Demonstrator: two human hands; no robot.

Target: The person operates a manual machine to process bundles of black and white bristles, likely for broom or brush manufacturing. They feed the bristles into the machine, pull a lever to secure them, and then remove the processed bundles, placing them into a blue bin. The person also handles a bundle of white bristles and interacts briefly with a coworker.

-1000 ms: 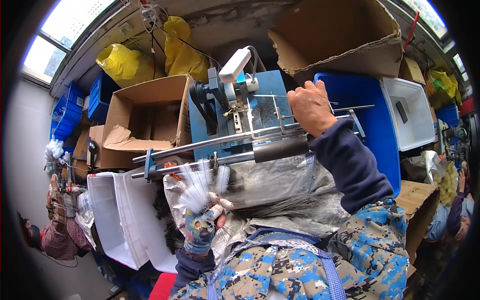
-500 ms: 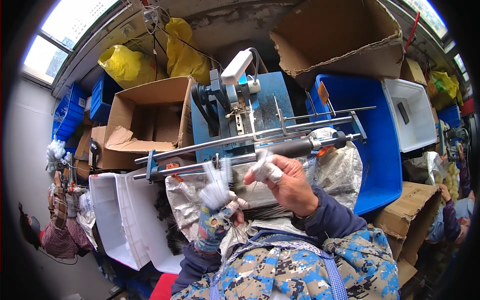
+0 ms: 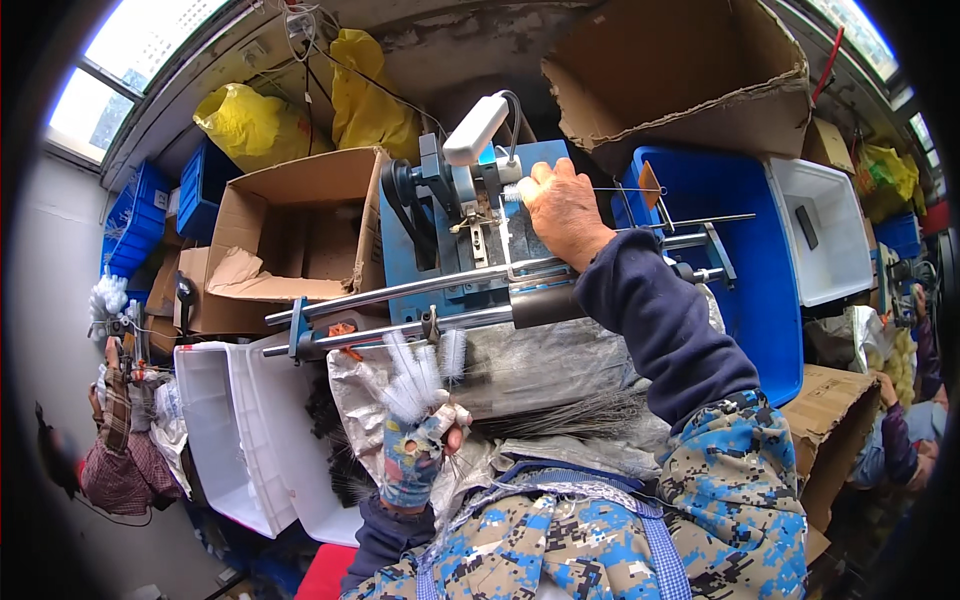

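Observation:
My left hand (image 3: 415, 445), in a patterned glove, grips a bunch of small white bristle brushes (image 3: 412, 372) and holds them upright below the machine's two steel rails (image 3: 400, 305). My right hand (image 3: 562, 210) reaches up to the blue machine (image 3: 520, 200) and pinches a small white brush on a thin wire next to its grey-and-white head (image 3: 470, 150). A heap of thin dark wires (image 3: 590, 410) lies on silvery sheeting in front of me.
An open cardboard box (image 3: 290, 240) stands left of the machine; white bins (image 3: 235, 430) sit lower left. A blue crate (image 3: 750, 250) and a white tub (image 3: 825, 230) are at the right. Yellow bags (image 3: 260, 125) hang behind. Other people work at both sides.
My right hand went from the machine down to my left hand, took a white brush, and has now risen back to the machine head. My left hand stayed low with the bunch.

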